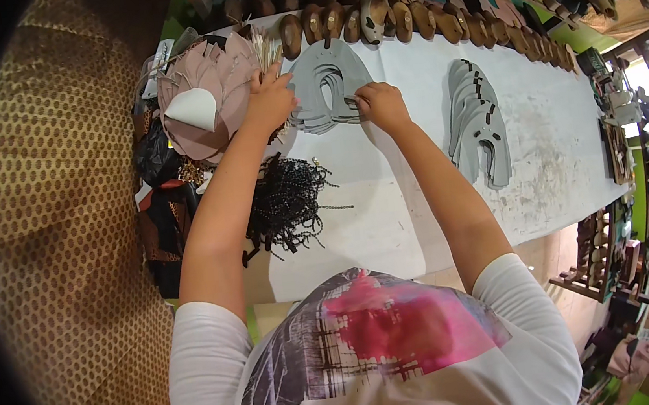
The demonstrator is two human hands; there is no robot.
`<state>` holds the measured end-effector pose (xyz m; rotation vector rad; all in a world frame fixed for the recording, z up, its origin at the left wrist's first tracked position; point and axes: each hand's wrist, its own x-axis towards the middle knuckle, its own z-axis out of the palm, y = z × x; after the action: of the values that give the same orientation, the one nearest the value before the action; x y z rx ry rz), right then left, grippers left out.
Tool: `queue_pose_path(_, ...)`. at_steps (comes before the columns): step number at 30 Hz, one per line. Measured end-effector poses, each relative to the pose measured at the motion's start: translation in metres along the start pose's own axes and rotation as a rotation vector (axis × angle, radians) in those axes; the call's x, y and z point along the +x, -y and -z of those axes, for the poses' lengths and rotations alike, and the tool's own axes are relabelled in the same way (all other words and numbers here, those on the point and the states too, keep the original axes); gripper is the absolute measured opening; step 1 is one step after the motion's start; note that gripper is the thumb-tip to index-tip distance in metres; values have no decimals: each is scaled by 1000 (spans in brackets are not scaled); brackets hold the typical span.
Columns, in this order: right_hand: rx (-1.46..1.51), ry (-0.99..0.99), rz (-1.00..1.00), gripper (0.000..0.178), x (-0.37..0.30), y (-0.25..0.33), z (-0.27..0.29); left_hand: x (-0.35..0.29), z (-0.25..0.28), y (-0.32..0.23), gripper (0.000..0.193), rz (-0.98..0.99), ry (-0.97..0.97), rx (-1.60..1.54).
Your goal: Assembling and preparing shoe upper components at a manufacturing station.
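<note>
A stack of grey U-shaped shoe upper pieces (325, 60) lies toward the far side of the table, its curved end away from me. My right hand (384, 108) pinches the near right end of this stack, beside a small dark strip; how many pieces it grips is hidden. At the stack's left edge my left hand (272, 99) rests with its fingers spread, next to a pile of dusty-pink cut pieces (222, 59) topped by a white-backed scrap. Farther right, another fanned row of grey uppers (461, 113) carries dark patches.
Wooden shoe lasts (444, 25) line the table's far edge. A tangle of black beaded or braided strips (289, 202) lies near my left forearm. Thin sticks (265, 50) stand behind my left hand. Patterned cloth (66, 229) hangs at left; racks (644, 161) stand at right.
</note>
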<state>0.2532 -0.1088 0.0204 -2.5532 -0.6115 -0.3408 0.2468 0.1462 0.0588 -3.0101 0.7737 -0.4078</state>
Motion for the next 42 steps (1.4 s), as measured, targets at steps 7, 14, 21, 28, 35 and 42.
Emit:
queue_pose_path(7,-3,2,39,12,3,1,4,4,1,-4,14,-53,54,48)
queue_pose_path(14,-27,0,34,11,7,-6,0,0,-11,-6,10,-371,5,218)
queue_pose_path(21,-2,-155,-6,9,9,8,23,7,3,-19,13,-51,-238,137)
queue_pose_path(28,107,-253,144,12,-44,29,81,-24,46,-66,13,119,-345,-52)
queue_pose_path(35,167,224,94,13,-169,50,122,-126,46,-149,12,-156,-110,-296)
queue_pose_path(42,161,299,-188,29,-190,60,109,-144,29,-196,43,3,116,-438)
